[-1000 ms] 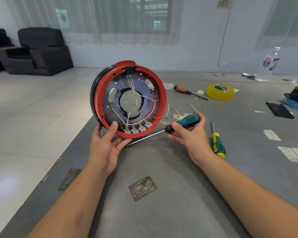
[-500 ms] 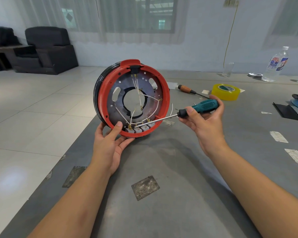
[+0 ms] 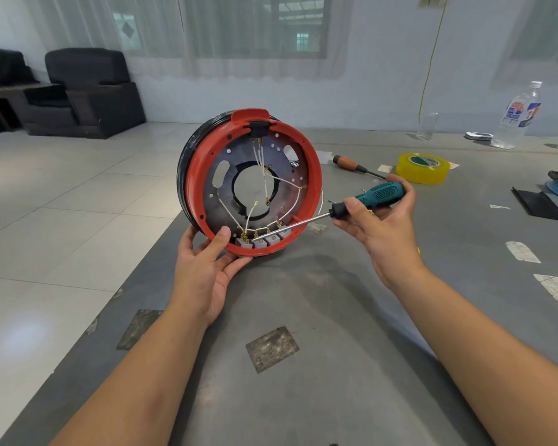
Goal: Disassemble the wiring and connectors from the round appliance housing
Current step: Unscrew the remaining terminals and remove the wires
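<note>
The round housing [image 3: 196,185], red-rimmed with a grey metal plate inside, stands on edge on the grey mat. White wires [image 3: 264,178] with brass terminals cross its central hole and run down to a row of grey connectors [image 3: 264,241] at the bottom. My left hand [image 3: 207,262] grips the housing's lower rim, thumb inside beside the connectors. My right hand [image 3: 380,226] holds a teal-handled screwdriver [image 3: 380,194]; its shaft slants down-left and the tip rests at the connectors.
On the grey mat [image 3: 303,381] behind lie a wooden-handled screwdriver [image 3: 351,165], a yellow tape roll [image 3: 422,169], a black part [image 3: 538,204], paper scraps and a water bottle [image 3: 516,117]. Tiled floor and black armchairs [image 3: 91,91] are to the left.
My right hand lifted the teal screwdriver off the mat and swung its tip into the housing onto the connector row. The housing stays upright in my left hand.
</note>
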